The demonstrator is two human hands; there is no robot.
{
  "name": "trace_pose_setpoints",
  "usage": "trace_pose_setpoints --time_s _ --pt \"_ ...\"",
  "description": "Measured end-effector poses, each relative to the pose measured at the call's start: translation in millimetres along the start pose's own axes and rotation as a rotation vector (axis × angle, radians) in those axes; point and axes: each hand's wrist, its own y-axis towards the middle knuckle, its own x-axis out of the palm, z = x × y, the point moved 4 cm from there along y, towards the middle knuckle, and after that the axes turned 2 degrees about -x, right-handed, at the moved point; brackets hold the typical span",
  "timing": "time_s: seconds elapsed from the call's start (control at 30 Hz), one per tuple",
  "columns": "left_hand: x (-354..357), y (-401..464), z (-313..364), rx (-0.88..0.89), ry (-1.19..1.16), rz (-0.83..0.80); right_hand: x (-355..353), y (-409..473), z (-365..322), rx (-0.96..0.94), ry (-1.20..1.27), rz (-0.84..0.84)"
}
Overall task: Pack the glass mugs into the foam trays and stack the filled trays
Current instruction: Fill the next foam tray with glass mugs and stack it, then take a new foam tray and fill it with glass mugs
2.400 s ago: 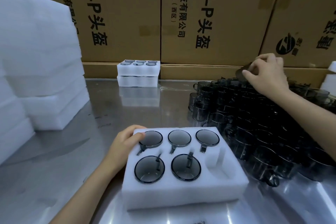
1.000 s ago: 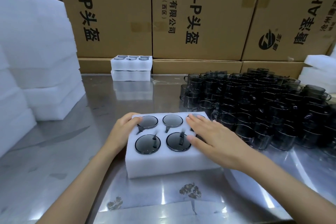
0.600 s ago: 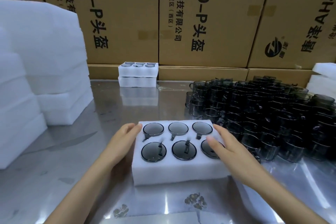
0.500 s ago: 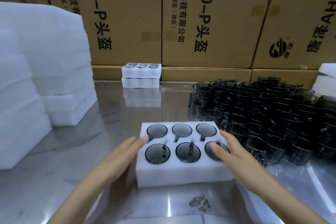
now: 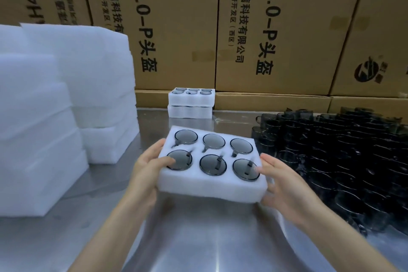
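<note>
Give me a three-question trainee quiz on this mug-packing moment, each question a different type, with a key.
1. True or false: the foam tray held between the left hand and right hand has an empty pocket.
2. How many trays are in the filled stack by the cartons?
3. The loose glass mugs lie on which side of the held tray? A) left B) right C) behind it

Key: 1. False, all six pockets hold mugs. 2. Two. 3. B.
</note>
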Motion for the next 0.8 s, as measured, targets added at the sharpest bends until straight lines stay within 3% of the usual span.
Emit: trace_pose_setpoints --time_s 0.13,0.2,0.43,0.53,0.63,0.8 --pt "-1.3 35.9 -2.3 -0.032 -0.069 0.053 10.6 20.6 5.8 0.271 -0.032 -0.23" --pt "3.6 51.4 -5.9 -0.035 -0.078 0.053 12.7 31.5 10.4 0.352 -0.031 -0.255" --pt "21.1 112.4 -34.6 -0.096 -0.296 0.142 11.6 96.2 -11.4 0.186 0.135 0.01" --pt "14.6 146.6 -45.0 0.023 -0.139 0.273 21.3 139.8 -36.4 0.105 0.177 0.061" --pt "12.5 179.3 -52.1 0.132 0.037 0.28 37.8 187.6 -68.7 -0.002 0.229 0.068" --pt "10.0 249.8 -52.8 0.196 0.099 0.289 77.3 279.9 -109.6 -0.072 0.302 0.11"
